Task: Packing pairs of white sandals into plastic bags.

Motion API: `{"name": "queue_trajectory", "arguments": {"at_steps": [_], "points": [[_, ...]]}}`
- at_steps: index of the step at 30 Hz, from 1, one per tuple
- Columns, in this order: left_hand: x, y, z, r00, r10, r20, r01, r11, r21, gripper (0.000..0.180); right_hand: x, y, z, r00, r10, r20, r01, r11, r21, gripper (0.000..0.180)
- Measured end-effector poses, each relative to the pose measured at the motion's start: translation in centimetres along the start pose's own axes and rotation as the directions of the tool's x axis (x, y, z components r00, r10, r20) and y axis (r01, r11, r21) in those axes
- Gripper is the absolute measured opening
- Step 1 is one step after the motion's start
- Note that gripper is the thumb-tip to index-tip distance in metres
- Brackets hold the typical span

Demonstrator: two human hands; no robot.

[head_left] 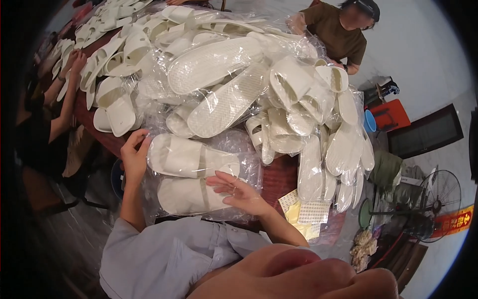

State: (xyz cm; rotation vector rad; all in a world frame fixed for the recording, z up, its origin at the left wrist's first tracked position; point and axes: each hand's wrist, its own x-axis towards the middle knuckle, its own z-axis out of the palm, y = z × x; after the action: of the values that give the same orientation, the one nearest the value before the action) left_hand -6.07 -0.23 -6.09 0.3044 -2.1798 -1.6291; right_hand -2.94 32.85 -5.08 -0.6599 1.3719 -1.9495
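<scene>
Slippers, two white ones [191, 174], lie side by side inside one clear plastic bag [249, 169] at the near edge of the table [279, 177], just below the middle of my view. Their long axes run from nine o'clock to three o'clock; I cannot tell which end is the toe.

My left hand [133, 154] sits at the nine o'clock end of the pair, fingers curled over the bag's edge and pinching the plastic beside the upper slipper. My right hand [239, 192] rests at the three o'clock end, fingers spread and half open, fingertips on the bag, gripping nothing that I can see.

Beyond, toward twelve o'clock, a heap of bagged white slippers [234, 84] covers the table; too many overlap to count. At four o'clock from my right hand lie small sheets of stickers [306, 214], number unclear.

Two other people show: one in a brown shirt [333, 32] at one o'clock, one at ten o'clock whose forearms [64, 94] reach the table, body cut off by the dark rim. One standing fan [433, 197] is at three o'clock.
</scene>
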Motion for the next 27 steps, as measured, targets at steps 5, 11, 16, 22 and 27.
{"name": "queue_trajectory", "arguments": {"at_steps": [5,11,16,22,27], "points": [[0.6,-2.0,1.7,0.995,0.093,-0.03,-0.087,0.982,0.166,0.018,0.2,3.0,-1.9,0.998,0.018,0.053,0.029,0.641,-0.767,0.045],[0.2,-4.6,1.8,0.968,0.236,-0.083,-0.198,0.925,0.325,0.018,2.8,2.2,-2.0,0.958,0.084,0.273,0.24,0.284,-0.928,0.04],[0.1,-3.9,2.3,0.955,0.293,-0.039,-0.258,0.89,0.377,0.02,6.3,3.5,-1.8,0.909,0.004,0.418,0.411,0.173,-0.895,0.036],[-0.5,-4.0,2.5,0.902,0.431,-0.03,-0.375,0.815,0.442,0.021,8.8,5.4,-1.5,0.854,-0.163,0.494,0.503,0.015,-0.864,0.023],[-0.7,-5.5,1.9,0.907,0.422,-0.011,-0.358,0.783,0.509,0.019,4.6,4.9,-2.3,0.983,0.049,0.18,0.172,0.131,-0.976,0.029]]}}
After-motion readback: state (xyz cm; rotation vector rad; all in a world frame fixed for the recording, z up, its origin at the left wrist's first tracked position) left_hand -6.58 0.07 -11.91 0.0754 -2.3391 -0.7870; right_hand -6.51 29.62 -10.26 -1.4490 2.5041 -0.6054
